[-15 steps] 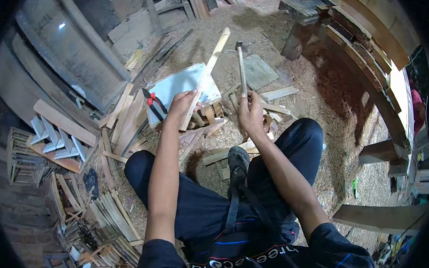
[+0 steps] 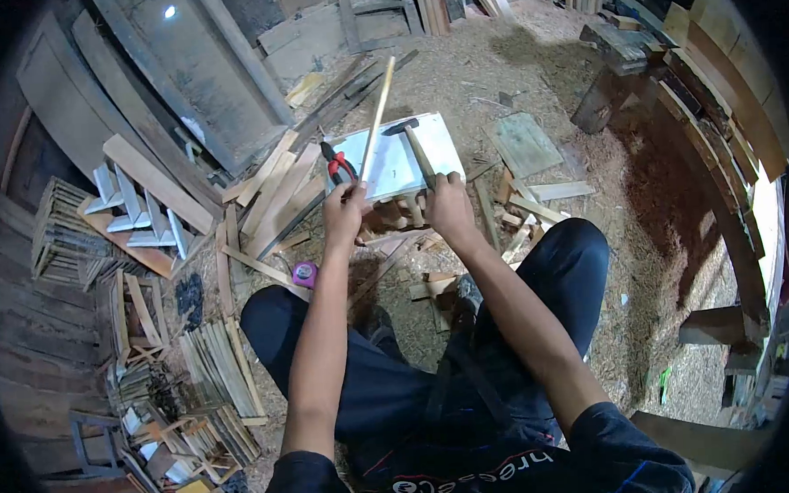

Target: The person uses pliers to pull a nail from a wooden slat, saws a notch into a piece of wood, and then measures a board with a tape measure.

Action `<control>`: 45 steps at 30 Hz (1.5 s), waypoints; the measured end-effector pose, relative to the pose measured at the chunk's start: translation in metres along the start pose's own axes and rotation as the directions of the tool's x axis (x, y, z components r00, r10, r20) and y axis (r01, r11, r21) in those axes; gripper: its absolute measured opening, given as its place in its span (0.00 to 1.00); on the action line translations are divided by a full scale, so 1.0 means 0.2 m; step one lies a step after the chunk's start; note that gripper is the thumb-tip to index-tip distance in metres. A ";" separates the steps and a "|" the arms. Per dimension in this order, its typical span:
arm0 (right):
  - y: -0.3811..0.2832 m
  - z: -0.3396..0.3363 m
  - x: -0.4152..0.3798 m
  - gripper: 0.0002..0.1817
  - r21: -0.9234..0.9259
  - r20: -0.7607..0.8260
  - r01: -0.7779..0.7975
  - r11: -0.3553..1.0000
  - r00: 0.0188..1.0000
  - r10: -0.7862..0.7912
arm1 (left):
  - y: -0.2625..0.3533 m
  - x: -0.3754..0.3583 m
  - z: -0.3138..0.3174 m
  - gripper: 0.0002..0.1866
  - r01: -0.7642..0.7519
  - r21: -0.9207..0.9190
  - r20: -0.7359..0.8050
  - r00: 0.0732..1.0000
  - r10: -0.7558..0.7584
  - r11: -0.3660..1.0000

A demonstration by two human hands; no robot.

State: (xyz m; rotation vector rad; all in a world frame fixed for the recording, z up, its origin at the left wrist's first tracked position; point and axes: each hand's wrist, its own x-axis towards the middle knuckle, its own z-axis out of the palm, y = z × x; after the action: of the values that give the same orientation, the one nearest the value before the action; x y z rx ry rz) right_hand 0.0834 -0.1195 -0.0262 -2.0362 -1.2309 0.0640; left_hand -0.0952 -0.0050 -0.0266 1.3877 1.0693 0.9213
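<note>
Partly legible, curved "hreeseco" lettering (image 2: 460,482) across the dark shirt (image 2: 628,453) front

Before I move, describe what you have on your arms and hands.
Both the left hand and right hand are bare, no gloves. The forearms are bare too, with no watch or band to be seen. Short dark sleeves end above the elbows, part of a dark shirt with pale lettering and thin red and blue lines.
</note>
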 end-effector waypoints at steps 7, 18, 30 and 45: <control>-0.12 0.10 0.07 0.14 -0.061 -0.135 0.246 0.967 0.958 -0.252 | 0.09 -0.11 -0.07 0.17 0.090 0.070 0.000 0.996 -0.090 0.993; -0.31 0.42 0.23 0.17 0.251 0.033 0.186 0.950 0.979 -0.201 | 0.01 -0.03 -0.20 0.18 0.118 -0.037 -0.064 0.991 -0.121 0.992; -0.50 0.55 0.30 0.23 -0.152 0.234 0.225 0.962 0.954 -0.186 | -0.06 0.02 -0.31 0.11 0.080 -0.180 -0.145 0.984 -0.107 0.980; -0.46 -0.08 0.49 0.16 0.818 0.318 -0.288 0.497 0.948 0.025 | 0.07 -0.02 -0.09 0.19 0.199 -0.589 0.333 0.943 0.011 0.783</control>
State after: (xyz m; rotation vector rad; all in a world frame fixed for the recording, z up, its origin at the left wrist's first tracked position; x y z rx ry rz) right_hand 0.0737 -0.0278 0.0720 -1.2220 -0.8547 0.9064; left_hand -0.1116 -0.0035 -0.0102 0.8744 0.5043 0.8312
